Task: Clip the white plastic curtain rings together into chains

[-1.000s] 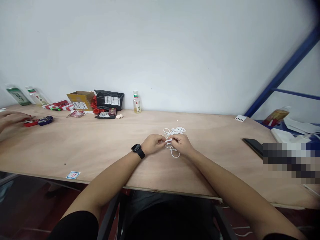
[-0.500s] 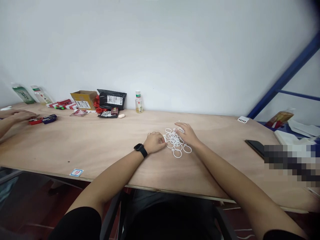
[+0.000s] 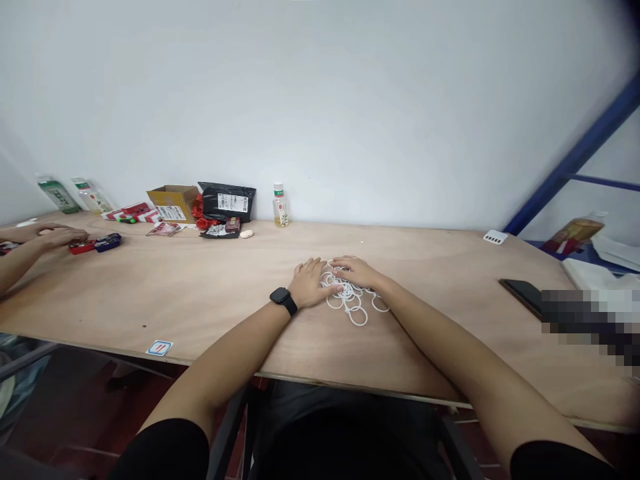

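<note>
A loose heap of white plastic rings (image 3: 358,316), each with a small clasp-like knob, lies on the wooden table (image 3: 225,293) in front of me. My left hand (image 3: 309,283), below a black watch, is at the heap's left side with fingers stretched out and its thumb over the rings. From the right, my right hand (image 3: 356,272) reaches over the top of the heap, fingers extended across the rings. Both palms face down and partly cover the pile. Several rings stick out towards me, below the hands.
Along the wall stand a drink bottle (image 3: 281,205), a black parcel bag (image 3: 227,202) and an open cardboard box (image 3: 173,203). Another person's hands (image 3: 55,237) work at far left beside red and blue items. A phone (image 3: 523,293) lies at right, near a white power strip (image 3: 495,237).
My right hand has moved left over the heap, and my left hand's fingers have stretched out. The rings are shifted and more covered. The view has turned slightly.
</note>
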`<action>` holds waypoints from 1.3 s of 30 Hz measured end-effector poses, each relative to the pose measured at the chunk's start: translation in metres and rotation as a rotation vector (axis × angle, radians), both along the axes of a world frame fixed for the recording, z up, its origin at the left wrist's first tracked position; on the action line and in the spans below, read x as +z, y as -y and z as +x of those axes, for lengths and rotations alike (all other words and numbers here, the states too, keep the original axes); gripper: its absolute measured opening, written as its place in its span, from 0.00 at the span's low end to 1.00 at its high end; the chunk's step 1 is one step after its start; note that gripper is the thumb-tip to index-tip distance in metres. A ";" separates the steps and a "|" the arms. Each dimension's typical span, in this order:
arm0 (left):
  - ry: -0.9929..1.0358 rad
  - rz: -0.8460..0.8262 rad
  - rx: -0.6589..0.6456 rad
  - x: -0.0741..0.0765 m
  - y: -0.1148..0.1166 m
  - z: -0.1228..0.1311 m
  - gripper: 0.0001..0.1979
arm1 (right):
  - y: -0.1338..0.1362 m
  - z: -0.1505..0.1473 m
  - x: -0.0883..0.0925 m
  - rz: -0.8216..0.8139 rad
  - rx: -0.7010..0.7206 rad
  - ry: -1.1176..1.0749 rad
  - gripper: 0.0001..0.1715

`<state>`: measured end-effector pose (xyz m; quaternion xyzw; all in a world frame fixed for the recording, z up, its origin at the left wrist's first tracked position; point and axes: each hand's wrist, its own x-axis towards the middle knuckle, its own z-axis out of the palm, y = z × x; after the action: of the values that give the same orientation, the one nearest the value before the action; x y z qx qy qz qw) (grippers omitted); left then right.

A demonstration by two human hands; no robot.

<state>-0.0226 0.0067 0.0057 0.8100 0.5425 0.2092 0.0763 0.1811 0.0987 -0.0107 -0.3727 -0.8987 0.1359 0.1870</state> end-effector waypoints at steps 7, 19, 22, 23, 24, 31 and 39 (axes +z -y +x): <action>-0.005 -0.158 -0.152 -0.001 -0.002 -0.001 0.43 | 0.028 -0.017 0.005 0.010 0.137 0.011 0.22; 0.041 -0.031 -0.119 0.007 0.001 0.001 0.22 | 0.059 0.001 0.012 0.016 0.091 -0.094 0.19; -0.007 -0.005 -0.101 0.006 -0.001 0.001 0.16 | 0.061 0.002 0.010 0.030 0.063 -0.110 0.17; -0.022 -0.003 -0.089 0.006 -0.002 0.001 0.16 | 0.062 0.002 0.010 0.035 0.058 -0.111 0.17; -0.031 -0.004 -0.073 0.005 -0.002 0.001 0.16 | 0.062 0.002 0.009 0.042 0.051 -0.107 0.16; 0.009 -0.099 -0.048 0.007 -0.001 -0.001 0.11 | 0.063 0.000 0.005 0.048 0.001 -0.050 0.14; 0.003 -0.085 -0.038 0.004 -0.003 -0.002 0.11 | 0.060 0.002 0.003 0.115 0.043 -0.085 0.10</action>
<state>-0.0250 0.0102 0.0093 0.8158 0.5354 0.1856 0.1154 0.1827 0.0390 -0.0074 -0.3360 -0.9040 0.1039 0.2431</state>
